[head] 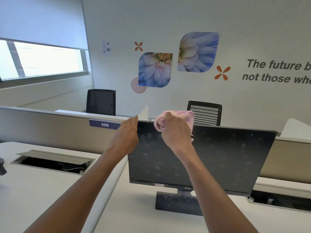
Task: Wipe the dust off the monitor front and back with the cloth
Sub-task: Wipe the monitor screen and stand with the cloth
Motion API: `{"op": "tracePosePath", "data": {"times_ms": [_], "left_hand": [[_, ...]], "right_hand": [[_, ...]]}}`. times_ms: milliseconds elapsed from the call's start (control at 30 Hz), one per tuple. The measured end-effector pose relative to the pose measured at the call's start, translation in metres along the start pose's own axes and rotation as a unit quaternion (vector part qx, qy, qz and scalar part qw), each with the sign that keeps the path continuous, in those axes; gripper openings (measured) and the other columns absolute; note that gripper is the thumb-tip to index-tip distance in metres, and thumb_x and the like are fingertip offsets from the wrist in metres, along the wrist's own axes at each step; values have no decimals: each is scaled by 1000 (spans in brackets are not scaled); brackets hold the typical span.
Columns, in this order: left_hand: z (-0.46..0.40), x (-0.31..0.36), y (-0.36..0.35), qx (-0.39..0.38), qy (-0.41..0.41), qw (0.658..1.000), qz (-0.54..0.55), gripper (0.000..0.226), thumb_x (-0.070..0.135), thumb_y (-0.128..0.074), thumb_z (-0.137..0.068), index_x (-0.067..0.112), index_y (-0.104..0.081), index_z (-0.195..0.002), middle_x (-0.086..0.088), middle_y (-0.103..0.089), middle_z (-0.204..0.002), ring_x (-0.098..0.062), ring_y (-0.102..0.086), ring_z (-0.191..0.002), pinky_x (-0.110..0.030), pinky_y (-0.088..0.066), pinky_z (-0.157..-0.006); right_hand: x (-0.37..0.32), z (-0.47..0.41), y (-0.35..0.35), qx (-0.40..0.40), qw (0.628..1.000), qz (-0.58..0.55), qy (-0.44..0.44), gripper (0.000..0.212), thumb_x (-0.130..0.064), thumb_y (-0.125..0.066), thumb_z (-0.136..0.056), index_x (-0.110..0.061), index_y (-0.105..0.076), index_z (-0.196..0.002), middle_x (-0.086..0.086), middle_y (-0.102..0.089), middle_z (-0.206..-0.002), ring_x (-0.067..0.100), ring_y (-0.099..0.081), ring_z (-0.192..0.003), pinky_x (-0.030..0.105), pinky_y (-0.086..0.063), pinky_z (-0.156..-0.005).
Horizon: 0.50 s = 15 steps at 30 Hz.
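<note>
The BenQ monitor (218,158) stands in the lower middle of the frame on a white desk (42,190), and its flat black screen is dotted all over with pale dust, so the front looks not yet wiped. Your right hand (176,132) curls its fingers around a soft, bunched pink cloth (170,119) at the top edge, likely to start there. Your left hand (127,132) lies flat with straight fingers against the upper left corner, probably to keep the monitor steady.
</note>
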State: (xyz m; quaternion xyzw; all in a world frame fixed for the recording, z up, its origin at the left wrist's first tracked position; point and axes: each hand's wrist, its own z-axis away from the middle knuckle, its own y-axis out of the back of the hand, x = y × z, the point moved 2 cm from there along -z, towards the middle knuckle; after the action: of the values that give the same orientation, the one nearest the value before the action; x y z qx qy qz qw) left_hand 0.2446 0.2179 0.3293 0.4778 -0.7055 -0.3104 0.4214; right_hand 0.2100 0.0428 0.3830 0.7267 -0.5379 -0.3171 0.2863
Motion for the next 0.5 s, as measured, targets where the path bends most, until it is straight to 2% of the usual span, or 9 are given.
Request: {"op": "tracePosePath", "data": {"times_ms": [33,100,133,200,267,300,367,433,500], "left_hand": [[0,-1,1,-8,2,1000,4,63,5,-45,-99,13,-18,-156,-7,-26,-161,-29,-25,-148,-42,-27,-116],[-3,-4,2,-8,8,999,31,62,6,-45,-100,12,-19,-155,-10,-27,-160,-32,-30,-145,-45,-32,-114],[-3,-7,2,1,15,999,48,60,8,-44,-101,11,-19,-155,-11,-28,-159,-33,-31,-144,-45,-33,-113],[-3,-11,2,27,42,995,89,56,11,-43,-102,8,-22,-154,-14,-35,-156,-34,-37,-141,-45,-37,-111],[-2,-13,3,48,81,986,141,49,13,-43,-103,7,-30,-149,-18,-52,-140,-36,-54,-122,-45,-48,-99],[-1,-12,5,54,99,980,164,42,14,-41,-103,7,-35,-145,-19,-57,-133,-34,-58,-114,-45,-50,-94],[0,-10,10,56,123,968,211,37,14,-37,-105,5,-40,-140,-18,-56,-134,-35,-54,-119,-46,-46,-96],[-1,-10,14,57,139,958,244,38,13,-35,-105,4,-42,-141,-15,-52,-139,-34,-49,-126,-40,-42,-97],[-4,-12,14,63,136,954,259,31,13,-36,-104,4,-50,-130,-14,-59,-125,-33,-53,-118,-37,-43,-90]], "right_hand": [[-1,-2,-2,-43,997,-55,27,41,-3,-55,-80,-16,-59,-118,-1,-66,-105,24,-57,-100,33,-47,-78],[-3,-4,1,-145,978,-146,27,51,1,-53,-81,-16,-52,-129,4,-59,-111,30,-58,-101,40,-54,-81],[-2,-4,3,-151,976,-156,10,51,2,-53,-81,-16,-51,-129,4,-56,-108,31,-60,-99,41,-55,-81],[4,-2,5,-85,988,-126,-30,43,0,-55,-82,-13,-54,-123,2,-56,-100,31,-62,-96,36,-53,-77],[4,1,6,-10,997,-49,-54,35,-4,-58,-82,-11,-56,-116,5,-67,-97,29,-65,-92,33,-52,-74],[2,2,5,-1,998,-21,-58,32,-6,-59,-82,-11,-56,-114,7,-69,-96,28,-66,-90,34,-52,-74],[-6,2,-1,0,999,1,-48,30,-9,-60,-83,-11,-56,-112,6,-69,-95,27,-66,-87,35,-52,-74],[-18,-1,-8,11,1000,-21,-10,31,-6,-58,-81,-14,-59,-111,3,-68,-93,25,-67,-86,34,-51,-76],[-32,-8,-18,-26,994,-87,54,40,-3,-56,-80,-17,-58,-118,3,-68,-101,25,-64,-94,35,-49,-84]]}}
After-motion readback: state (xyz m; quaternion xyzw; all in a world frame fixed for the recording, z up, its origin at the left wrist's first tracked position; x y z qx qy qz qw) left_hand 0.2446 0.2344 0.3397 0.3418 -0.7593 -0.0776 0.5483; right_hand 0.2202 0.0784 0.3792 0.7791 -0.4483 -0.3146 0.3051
